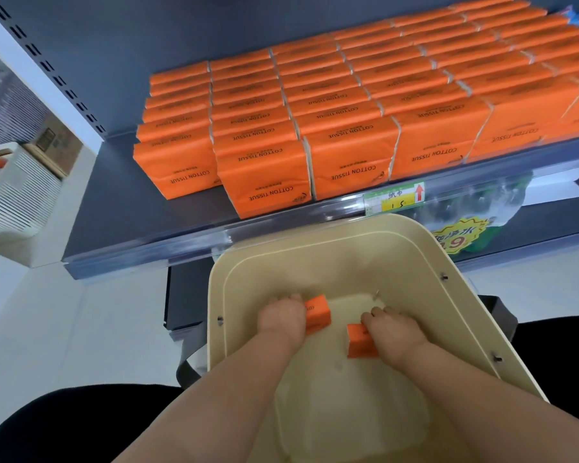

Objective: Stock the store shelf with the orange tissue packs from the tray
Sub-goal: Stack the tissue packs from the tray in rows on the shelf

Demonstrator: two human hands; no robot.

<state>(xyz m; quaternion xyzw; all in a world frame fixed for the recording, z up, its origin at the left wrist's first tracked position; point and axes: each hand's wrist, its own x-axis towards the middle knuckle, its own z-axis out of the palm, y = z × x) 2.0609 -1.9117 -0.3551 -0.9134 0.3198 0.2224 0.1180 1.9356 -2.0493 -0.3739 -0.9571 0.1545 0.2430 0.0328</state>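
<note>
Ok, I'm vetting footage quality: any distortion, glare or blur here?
Head view: wide-angle lens slightly bows the shelf rail; glare streaks it beside the price label; left hand and right hand, gripping tray packs, look soft; shelf packs read sharp.

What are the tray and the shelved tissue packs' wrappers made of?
Tray: probably moulded plastic, cream, satin; smooth rounded walls, soft highlights. Tissue packs: thin orange wrap, matte, plastic film or paper, unclear; crinkled seams at the pack ends.

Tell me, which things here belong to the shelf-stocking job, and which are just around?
Job: left hand gripping left pack; right hand gripping right pack; cream tray; shelf; stocked packs.
Just around: price tag; yellow promo sign; white slatted unit.
</note>
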